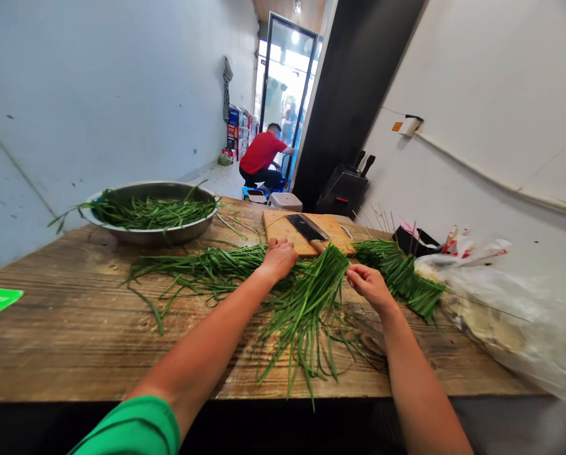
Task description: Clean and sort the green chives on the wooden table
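My left hand [282, 258] is closed, fingers curled down at the pile of long green garlic chives [207, 266] near the cutting board; its fingertips are partly hidden. A fanned row of chives [311, 294] lies between my hands, its loose ends trailing toward the table's front edge. At the right end of this row, my right hand [369, 285] pinches what looks like a thin skewer, mostly hidden by the fingers and leaves. Beyond that hand lies a stack of skewered chives [399, 278], with a thin stick poking out to the right.
A metal basin [164, 236] of chives stands at the back left. A cleaver [306, 226] rests on the wooden cutting board [276, 222]. To the right are a black container [409, 241] and a clear plastic bag [501, 316]. A person in red [264, 153] crouches by the door.
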`<state>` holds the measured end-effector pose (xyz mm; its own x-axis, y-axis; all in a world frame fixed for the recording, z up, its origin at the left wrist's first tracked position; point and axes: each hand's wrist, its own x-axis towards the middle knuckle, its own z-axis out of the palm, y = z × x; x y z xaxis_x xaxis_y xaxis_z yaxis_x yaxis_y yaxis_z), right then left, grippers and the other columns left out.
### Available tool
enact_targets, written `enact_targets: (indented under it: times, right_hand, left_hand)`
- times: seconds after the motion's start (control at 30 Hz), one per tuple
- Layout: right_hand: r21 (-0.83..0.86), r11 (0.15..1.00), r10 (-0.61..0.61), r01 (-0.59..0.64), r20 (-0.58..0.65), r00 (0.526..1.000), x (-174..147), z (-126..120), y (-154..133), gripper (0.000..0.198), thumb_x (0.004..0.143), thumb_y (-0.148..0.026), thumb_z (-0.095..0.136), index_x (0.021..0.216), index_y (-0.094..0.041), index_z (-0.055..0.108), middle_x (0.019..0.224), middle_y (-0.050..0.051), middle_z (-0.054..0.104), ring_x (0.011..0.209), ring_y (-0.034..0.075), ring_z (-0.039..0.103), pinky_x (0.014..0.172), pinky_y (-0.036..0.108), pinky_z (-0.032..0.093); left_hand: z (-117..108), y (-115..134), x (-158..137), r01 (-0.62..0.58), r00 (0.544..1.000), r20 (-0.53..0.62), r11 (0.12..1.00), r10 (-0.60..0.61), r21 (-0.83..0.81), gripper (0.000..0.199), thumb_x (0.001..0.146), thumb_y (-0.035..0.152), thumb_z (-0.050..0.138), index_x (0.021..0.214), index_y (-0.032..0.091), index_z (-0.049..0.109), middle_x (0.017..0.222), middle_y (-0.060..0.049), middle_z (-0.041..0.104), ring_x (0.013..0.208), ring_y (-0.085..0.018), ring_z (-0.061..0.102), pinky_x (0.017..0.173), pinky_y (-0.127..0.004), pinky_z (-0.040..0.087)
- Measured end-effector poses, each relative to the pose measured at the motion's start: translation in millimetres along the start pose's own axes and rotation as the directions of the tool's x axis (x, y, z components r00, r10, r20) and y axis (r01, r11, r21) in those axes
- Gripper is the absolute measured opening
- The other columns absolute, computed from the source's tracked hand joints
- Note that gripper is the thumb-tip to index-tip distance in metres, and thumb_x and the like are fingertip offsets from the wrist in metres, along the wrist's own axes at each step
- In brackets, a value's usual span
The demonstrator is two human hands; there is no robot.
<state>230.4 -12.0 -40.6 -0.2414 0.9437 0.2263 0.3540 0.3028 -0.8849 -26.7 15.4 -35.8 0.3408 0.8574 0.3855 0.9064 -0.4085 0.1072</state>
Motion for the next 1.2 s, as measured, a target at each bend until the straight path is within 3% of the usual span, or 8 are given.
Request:
enact_targets:
  times: [0.1,0.27,0.37,0.47,0.63,0.8,0.97,1.2]
  right_hand:
    - [0.0,1.0,0.001,-0.001,0.002,1.0,0,0,1,0.032,0.074,-0.047,0.053,0.07,-0.016,0.055,0.05,-0.004,0.045,0.041,0.006,0.031,0.039,0.02,0.022]
    - [-0.016,1.0,0.007,-0.007,-0.003,1.0,1,0,2,0.034,0.074,-0.049,0.053,0.07,-0.016,0.055,0.05,-0.004,0.046,0.04,0.006,0.031,0.039,0.02,0.022]
    - [-0.024,1.0,0.008,-0.008,-0.004,1.0,1,0,4,0.033,0.074,-0.049,0.053,0.071,-0.016,0.055,0.05,-0.004,0.046,0.041,0.006,0.031,0.039,0.02,0.022]
    - [-0.018,1.0,0.006,-0.006,0.001,1.0,2,0,5,0.032,0.074,-0.048,0.053,0.07,-0.016,0.055,0.049,-0.004,0.046,0.04,0.006,0.031,0.039,0.02,0.022]
    - [-0.015,1.0,-0.024,0.024,-0.006,1.0,2,2,5,0.03,0.075,-0.046,0.053,0.068,-0.016,0.055,0.05,-0.004,0.045,0.04,0.006,0.031,0.039,0.019,0.022]
    - [-0.06,0.997,-0.044,0.044,0.001,0.999,1,4,2,0.029,0.078,-0.043,0.05,0.068,-0.016,0.055,0.052,-0.003,0.046,0.042,0.006,0.032,0.04,0.02,0.023]
    - [-0.066,0.996,-0.061,0.061,-0.004,0.998,0,5,-2,0.029,0.077,-0.043,0.049,0.066,-0.017,0.055,0.052,-0.003,0.047,0.042,0.007,0.033,0.041,0.02,0.025]
    - [-0.064,0.996,-0.063,0.063,0.004,0.998,1,4,-3,0.026,0.078,-0.04,0.049,0.07,-0.016,0.056,0.052,-0.004,0.048,0.042,0.006,0.033,0.04,0.019,0.024]
  left_hand:
    - [-2,-3,1,-0.015,0.999,-0.047,1.0,0.015,0.007,0.023,0.077,0.022,0.047,0.071,0.016,0.068,0.083,-0.012,0.06,0.093,-0.026,0.047,0.083,-0.041,0.026]
    - [4,-7,1,0.011,0.999,0.046,1.0,-0.011,0.007,0.016,0.072,0.021,0.053,0.068,0.016,0.068,0.08,-0.012,0.06,0.092,-0.026,0.049,0.083,-0.041,0.028]
    - [3,-3,0,0.042,0.999,-0.017,0.999,-0.041,0.015,0.021,0.075,0.019,0.049,0.066,0.014,0.067,0.08,-0.013,0.061,0.091,-0.026,0.05,0.083,-0.043,0.028]
    - [-2,3,2,0.039,0.99,-0.13,0.995,-0.051,-0.091,0.021,0.076,0.023,0.048,0.071,0.016,0.067,0.084,-0.011,0.063,0.089,-0.024,0.053,0.083,-0.04,0.031]
    - [-3,6,6,0.136,0.952,-0.205,0.913,-0.228,-0.385,0.019,0.075,0.027,0.05,0.08,0.019,0.067,0.08,-0.004,0.066,0.075,-0.016,0.057,0.072,-0.027,0.04]
    - [-1,7,9,0.072,0.941,-0.268,0.899,-0.205,-0.433,0.018,0.075,0.025,0.051,0.076,0.017,0.067,0.084,-0.004,0.066,0.081,-0.016,0.058,0.075,-0.026,0.042]
    - [2,8,13,0.103,0.952,-0.189,0.831,-0.242,-0.547,0.018,0.077,0.024,0.049,0.079,0.015,0.064,0.072,-0.003,0.065,0.068,-0.013,0.057,0.068,-0.024,0.043]
    - [4,0,13,0.088,0.964,-0.157,0.819,-0.213,-0.567,0.018,0.076,0.024,0.051,0.082,0.017,0.066,0.072,-0.002,0.066,0.067,-0.014,0.059,0.068,-0.025,0.045]
